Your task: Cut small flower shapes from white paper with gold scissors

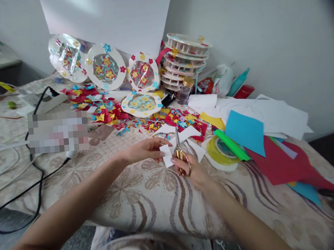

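My left hand [149,150] pinches a small piece of white paper [166,156] by its left side. My right hand [189,168] grips a pair of scissors [178,149] with gold handles, the blades pointing away from me. Its thumb also touches the paper's right edge. The blades look nearly closed and stand just right of the paper. Cut white scraps [188,132] lie on the table behind and beside the scissors. Right of my right hand is a white ring with yellow film [214,154], with a roll of tape and a green tube-like stick [231,145] on it.
Coloured paper scraps [105,113] cover the table's middle. Behind them stand flower-decorated white discs [118,73] and a tiered white stack [186,58]. A glass jar [184,93] stands before the stack. Blue [245,132] and red sheets [276,162] lie right; a black cable [38,181] loops left.
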Demonstrator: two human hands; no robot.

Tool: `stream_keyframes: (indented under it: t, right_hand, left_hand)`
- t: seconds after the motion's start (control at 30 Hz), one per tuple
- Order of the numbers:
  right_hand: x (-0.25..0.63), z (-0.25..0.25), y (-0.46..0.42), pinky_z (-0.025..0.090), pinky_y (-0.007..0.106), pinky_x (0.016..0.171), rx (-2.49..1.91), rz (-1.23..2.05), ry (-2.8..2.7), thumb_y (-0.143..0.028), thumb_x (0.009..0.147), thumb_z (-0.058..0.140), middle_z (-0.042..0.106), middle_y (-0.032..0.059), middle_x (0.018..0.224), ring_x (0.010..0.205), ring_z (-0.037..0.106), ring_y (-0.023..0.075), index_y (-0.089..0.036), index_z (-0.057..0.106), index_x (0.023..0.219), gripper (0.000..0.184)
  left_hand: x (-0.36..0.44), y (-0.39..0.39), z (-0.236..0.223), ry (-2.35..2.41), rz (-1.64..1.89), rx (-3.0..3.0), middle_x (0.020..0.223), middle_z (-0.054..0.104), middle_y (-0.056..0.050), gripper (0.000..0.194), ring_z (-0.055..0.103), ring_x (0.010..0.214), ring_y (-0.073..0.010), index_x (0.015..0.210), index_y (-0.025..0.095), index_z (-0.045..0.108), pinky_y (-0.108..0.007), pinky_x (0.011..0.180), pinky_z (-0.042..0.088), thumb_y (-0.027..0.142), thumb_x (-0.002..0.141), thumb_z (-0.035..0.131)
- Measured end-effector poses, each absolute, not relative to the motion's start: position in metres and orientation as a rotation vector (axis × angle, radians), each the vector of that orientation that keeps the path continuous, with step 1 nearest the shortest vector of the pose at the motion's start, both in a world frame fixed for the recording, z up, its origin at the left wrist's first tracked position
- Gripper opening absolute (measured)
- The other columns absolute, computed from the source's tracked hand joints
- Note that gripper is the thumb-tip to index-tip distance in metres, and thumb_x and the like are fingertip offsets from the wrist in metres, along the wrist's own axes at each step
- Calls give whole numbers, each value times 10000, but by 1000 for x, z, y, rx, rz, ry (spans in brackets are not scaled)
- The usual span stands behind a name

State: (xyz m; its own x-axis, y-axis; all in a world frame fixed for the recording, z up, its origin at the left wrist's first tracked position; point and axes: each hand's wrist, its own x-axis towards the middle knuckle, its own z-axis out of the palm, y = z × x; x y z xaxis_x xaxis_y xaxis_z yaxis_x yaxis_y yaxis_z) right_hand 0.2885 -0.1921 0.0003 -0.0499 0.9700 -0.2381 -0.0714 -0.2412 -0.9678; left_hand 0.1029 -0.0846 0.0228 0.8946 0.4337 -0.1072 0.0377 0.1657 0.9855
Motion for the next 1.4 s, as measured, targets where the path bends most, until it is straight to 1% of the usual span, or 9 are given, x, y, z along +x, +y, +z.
stream_keyframes:
  t: [0.27,0.4,0.57,0.7,0.87,0.97,1.17,1.33,1.4]
  right_hand:
    - [288,1,-186,282,185,405,-1120,1475,-790,-467,768,652,528,-44,578,450,444,56,-181,531,738,312]
    - [289,1,-186,304,191,422,-1163,1465,-800,-410,696,730,528,-59,566,458,452,63,-192,528,767,305]
    - [292,0,-185,281,186,411,-1259,1373,-845,-392,699,714,508,-70,538,445,439,66,-197,511,777,293]
    - [296,1,-184,269,189,406,-1303,1353,-932,-400,721,683,495,-66,522,437,430,70,-192,509,755,274]
    - [298,0,-183,286,195,414,-1304,1381,-922,-448,724,677,528,-55,560,451,449,74,-193,524,747,298]
    - [297,-1,-183,297,199,421,-1256,1363,-879,-491,750,646,546,-44,597,461,450,70,-190,521,727,326]
    - [298,-6,-182,313,212,430,-1311,1308,-880,-424,698,719,536,-51,571,464,444,80,-196,559,818,303]
    - [300,-6,-183,330,211,435,-1341,1297,-869,-419,705,700,535,-55,564,462,465,83,-196,559,801,281]
    - [300,-5,-183,327,205,432,-1345,1309,-904,-415,717,688,527,-60,553,454,461,78,-197,554,787,265]
  left_hand:
    - [106,-81,17,395,453,1339,871,606,-18,355,574,703,-91,1040,151,524,-233,644,484,238,748,708]
    - [109,-81,13,380,478,1319,820,603,-12,340,569,684,-85,999,135,529,-214,619,470,214,731,723]
    - [110,-84,13,366,447,1287,857,626,-27,340,596,753,-101,918,127,534,-236,697,480,189,677,767]
    - [110,-86,19,459,439,1342,763,623,-6,306,583,654,-88,967,129,562,-230,632,480,303,757,699]
    - [110,-85,16,617,424,1381,652,631,2,285,578,544,-73,836,115,581,-213,572,486,380,777,665]
    - [112,-84,11,668,449,1288,649,661,-11,305,604,541,-78,806,124,548,-210,578,502,386,751,693]
    - [112,-87,10,653,397,1200,671,687,-36,347,641,586,-100,776,126,547,-216,607,518,418,712,724]
    - [111,-86,11,657,366,1240,660,673,-45,422,619,580,-104,787,112,602,-235,616,516,532,759,625]
    - [111,-86,12,650,380,1287,677,656,-30,412,592,579,-91,820,110,624,-225,602,504,518,765,625]
